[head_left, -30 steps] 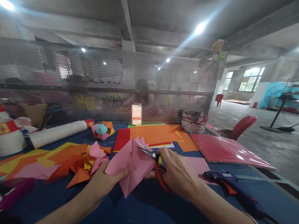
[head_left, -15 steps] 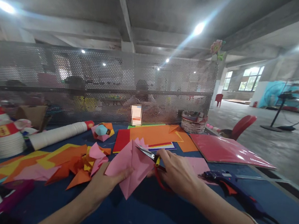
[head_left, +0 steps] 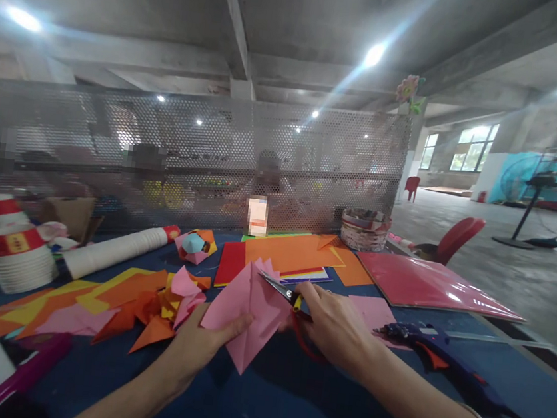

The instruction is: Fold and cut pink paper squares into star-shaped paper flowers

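A folded pink paper (head_left: pixel 260 321) is pinched in my left hand (head_left: pixel 211 335), with the thumb lying across its front. Its top edge has pointed tips. My right hand (head_left: pixel 329 319) is closed on scissors (head_left: pixel 277 285) with red and yellow handles, and their blades lie against the upper right part of the pink paper. Left of my left hand are orange, yellow and pink folded papers (head_left: pixel 157 306). Behind the pink paper lie orange sheets (head_left: pixel 288 254) and a red sheet (head_left: pixel 230 264).
A blue glue gun (head_left: pixel 443 352) lies right of my right hand, near a glossy red sheet (head_left: pixel 435 284). Paper cups (head_left: pixel 18 260) and a white cup roll (head_left: pixel 117 254) stand and lie left. A basket (head_left: pixel 365 231) sits before the perforated screen (head_left: pixel 203 160).
The whole view has shifted slightly, so things appear a little further right. Both hands keep their holds, and the scissors stay at the paper's upper right part.
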`<action>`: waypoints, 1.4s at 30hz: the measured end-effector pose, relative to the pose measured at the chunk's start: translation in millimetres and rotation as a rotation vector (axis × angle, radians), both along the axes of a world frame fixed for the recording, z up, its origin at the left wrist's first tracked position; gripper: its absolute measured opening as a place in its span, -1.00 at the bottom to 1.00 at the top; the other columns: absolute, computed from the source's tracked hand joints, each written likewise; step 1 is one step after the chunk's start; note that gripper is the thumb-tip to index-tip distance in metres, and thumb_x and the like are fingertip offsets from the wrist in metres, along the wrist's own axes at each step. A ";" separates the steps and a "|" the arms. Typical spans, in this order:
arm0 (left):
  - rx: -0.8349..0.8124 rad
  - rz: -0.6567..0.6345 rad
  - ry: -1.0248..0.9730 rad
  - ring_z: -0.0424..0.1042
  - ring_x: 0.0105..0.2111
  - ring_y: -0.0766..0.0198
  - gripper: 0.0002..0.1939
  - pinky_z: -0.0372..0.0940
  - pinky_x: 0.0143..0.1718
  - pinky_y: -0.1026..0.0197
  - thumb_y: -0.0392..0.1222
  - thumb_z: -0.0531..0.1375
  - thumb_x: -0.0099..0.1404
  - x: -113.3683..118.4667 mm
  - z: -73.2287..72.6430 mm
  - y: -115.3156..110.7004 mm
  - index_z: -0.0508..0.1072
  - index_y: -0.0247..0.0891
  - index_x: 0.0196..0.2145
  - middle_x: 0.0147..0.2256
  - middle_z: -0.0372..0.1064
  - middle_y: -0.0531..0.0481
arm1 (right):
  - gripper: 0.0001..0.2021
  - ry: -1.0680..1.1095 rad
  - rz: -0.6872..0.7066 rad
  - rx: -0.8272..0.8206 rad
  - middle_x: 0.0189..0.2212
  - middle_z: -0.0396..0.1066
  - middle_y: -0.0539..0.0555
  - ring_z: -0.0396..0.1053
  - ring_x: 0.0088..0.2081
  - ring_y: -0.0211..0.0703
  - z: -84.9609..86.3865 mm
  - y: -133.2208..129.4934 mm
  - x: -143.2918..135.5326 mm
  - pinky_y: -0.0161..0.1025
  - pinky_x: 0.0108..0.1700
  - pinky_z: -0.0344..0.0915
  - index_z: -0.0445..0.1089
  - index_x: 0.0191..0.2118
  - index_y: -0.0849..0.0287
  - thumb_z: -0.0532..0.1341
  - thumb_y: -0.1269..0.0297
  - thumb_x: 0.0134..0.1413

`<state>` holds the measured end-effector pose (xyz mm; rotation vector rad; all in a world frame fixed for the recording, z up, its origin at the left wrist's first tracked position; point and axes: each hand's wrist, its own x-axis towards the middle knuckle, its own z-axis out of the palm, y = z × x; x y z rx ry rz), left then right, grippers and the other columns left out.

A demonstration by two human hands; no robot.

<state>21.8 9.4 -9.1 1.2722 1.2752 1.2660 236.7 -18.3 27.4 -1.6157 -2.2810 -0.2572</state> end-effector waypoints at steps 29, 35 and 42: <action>0.044 -0.506 0.049 0.48 -0.31 0.12 -0.63 0.34 -0.30 0.21 -0.01 0.34 0.02 -21.7 39.5 10.4 0.55 -0.26 -0.24 -0.33 0.52 -0.10 | -0.87 -0.022 0.137 -0.132 -0.28 0.46 0.07 0.44 -0.24 -0.10 -0.4 -8.7 -10.9 -0.32 -0.31 0.18 0.29 -0.16 0.17 0.16 0.32 0.15; 0.131 -0.479 0.125 0.43 -0.29 0.21 -0.78 0.25 -0.25 0.30 -0.06 0.28 0.12 -20.5 33.5 9.1 0.56 -0.23 -0.31 -0.36 0.49 0.01 | -0.90 -0.001 0.154 -0.146 -0.30 0.46 0.05 0.44 -0.26 -0.12 -0.2 -8.9 -11.2 -0.33 -0.30 0.19 0.30 -0.20 0.15 0.17 0.34 0.14; 0.102 -0.447 0.117 0.37 -0.43 0.29 -0.75 0.22 -0.39 0.34 0.01 0.28 0.09 -16.6 30.9 6.9 0.53 -0.24 -0.40 -0.44 0.46 0.03 | -0.93 0.010 0.139 -0.124 -0.33 0.46 0.05 0.44 -0.28 -0.12 0.9 -11.3 -11.2 -0.34 -0.33 0.17 0.30 -0.25 0.16 0.17 0.33 0.13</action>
